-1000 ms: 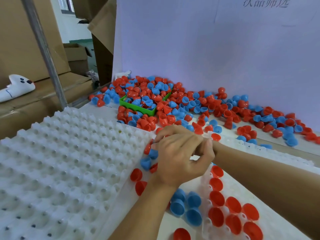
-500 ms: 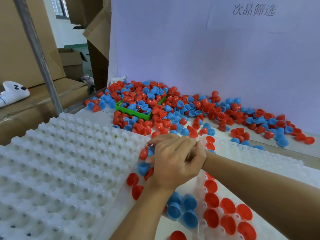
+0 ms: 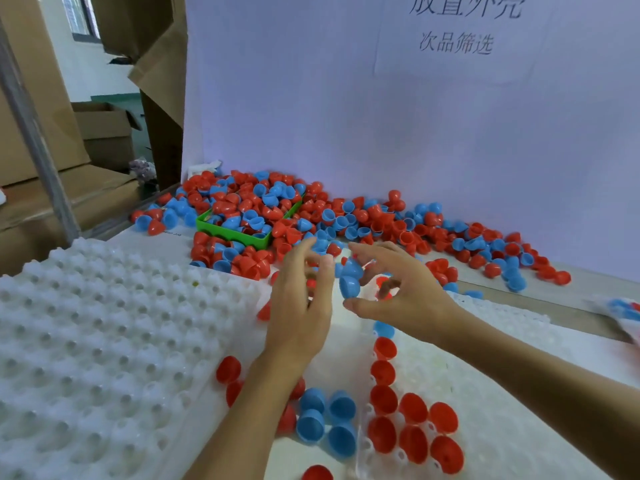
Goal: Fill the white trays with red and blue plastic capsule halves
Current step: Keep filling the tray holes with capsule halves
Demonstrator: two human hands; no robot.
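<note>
Chinese writing, 放置外壳 over 次品筛选 (image 3: pixel 455 43), is showing on the white backdrop (image 3: pixel 346 116). Cardboard boxes (image 3: pixel 104 133) are standing at left. On the bench (image 3: pixel 554 306), red and blue capsule halves (image 3: pixel 346 220) are lying heaped around a green tray (image 3: pixel 239 233), beyond the white trays (image 3: pixel 86 341). The left hand (image 3: pixel 299 306) is hovering, grip released; the right hand (image 3: pixel 401 292) is grasping blue halves (image 3: pixel 349 278) between thumb and fingers.
</note>
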